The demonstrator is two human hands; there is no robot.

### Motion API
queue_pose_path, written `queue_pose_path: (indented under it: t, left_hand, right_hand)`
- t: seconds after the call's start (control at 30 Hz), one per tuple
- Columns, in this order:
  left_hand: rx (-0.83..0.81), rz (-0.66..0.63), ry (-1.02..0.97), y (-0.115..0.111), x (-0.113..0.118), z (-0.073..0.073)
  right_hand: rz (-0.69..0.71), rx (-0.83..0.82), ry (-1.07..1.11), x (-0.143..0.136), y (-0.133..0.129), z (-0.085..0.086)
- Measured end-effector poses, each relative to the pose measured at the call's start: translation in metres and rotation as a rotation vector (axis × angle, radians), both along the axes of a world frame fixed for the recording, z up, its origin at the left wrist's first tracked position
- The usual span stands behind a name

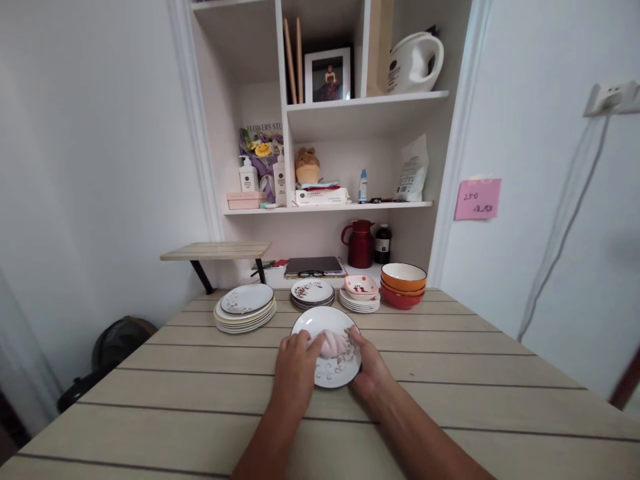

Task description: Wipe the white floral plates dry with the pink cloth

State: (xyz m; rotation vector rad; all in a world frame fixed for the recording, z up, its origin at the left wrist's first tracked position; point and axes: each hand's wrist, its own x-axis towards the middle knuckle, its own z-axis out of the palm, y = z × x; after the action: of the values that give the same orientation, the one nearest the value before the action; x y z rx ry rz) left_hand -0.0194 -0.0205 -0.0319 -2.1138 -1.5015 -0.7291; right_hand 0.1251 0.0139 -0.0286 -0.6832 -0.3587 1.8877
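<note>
Tabletop (450, 360): plate (323, 318) in grip of right fingers (356, 335), cloth (333, 345) against left fingers (315, 346), hold unclear.

A: First item?
B: Round white plate (324, 318), thin dark rim, brownish-grey floral and scroll print along the right and lower face. Face up over the tabletop (210, 373); contact underneath cannot be determined.
A: Second?
B: Pale pink cloth (333, 344), bunched, folds visible, touching the plate's face near centre (print shows just beside it).

A red jug (361, 244) stands beside a dark bottle (383, 243), its label (383, 245) hard to read.
</note>
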Motion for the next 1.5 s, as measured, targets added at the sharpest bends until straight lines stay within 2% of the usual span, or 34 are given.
queue_pose_path:
  t: [0.13, 0.27, 0.4, 0.5, 0.6, 0.7, 0.87, 1.07, 1.33, 1.4, 1.5]
  left_hand:
    - [-0.003, -0.109, 0.058, -0.002, 0.009, -0.007]
    - [-0.003, -0.112, 0.055, -0.002, 0.011, -0.007]
    - [0.022, 0.033, -0.036, 0.0, 0.003, -0.001]
    - [0.019, 0.182, -0.088, 0.002, -0.004, 0.002]
    - [-0.004, 0.238, -0.093, 0.004, -0.006, 0.001]
    - [-0.023, 0.199, -0.047, 0.003, -0.001, -0.003]
    - [-0.039, 0.068, 0.036, -0.001, 0.007, -0.005]
    - [-0.082, 0.065, 0.02, 0.001, 0.0, -0.005]
    - [-0.082, 0.311, -0.147, 0.005, -0.01, -0.002]
    - [-0.073, 0.276, -0.118, 0.005, -0.009, -0.001]
    - [-0.085, 0.132, -0.048, 0.003, -0.004, -0.001]
  right_hand:
    - [-0.032, 0.0, -0.023, 0.004, 0.001, -0.002]
    - [0.024, 0.007, -0.096, -0.001, -0.005, -0.002]
    - [0.093, 0.033, -0.096, -0.011, -0.012, -0.001]
    - [0.062, 0.024, -0.072, -0.013, -0.012, -0.001]
    - [0.01, 0.004, -0.042, -0.008, -0.005, -0.003]
    - [-0.049, -0.005, -0.038, 0.0, 0.002, -0.007]
    - [-0.071, 0.014, -0.041, 0.008, 0.007, -0.007]
    - [-0.047, 0.016, -0.108, 0.003, 0.001, -0.007]
    - [-0.001, 0.035, -0.113, -0.006, -0.004, -0.004]
    - [-0.015, 0.018, -0.092, -0.005, -0.002, -0.004]
    - [-0.043, -0.025, -0.056, 0.003, 0.002, -0.002]
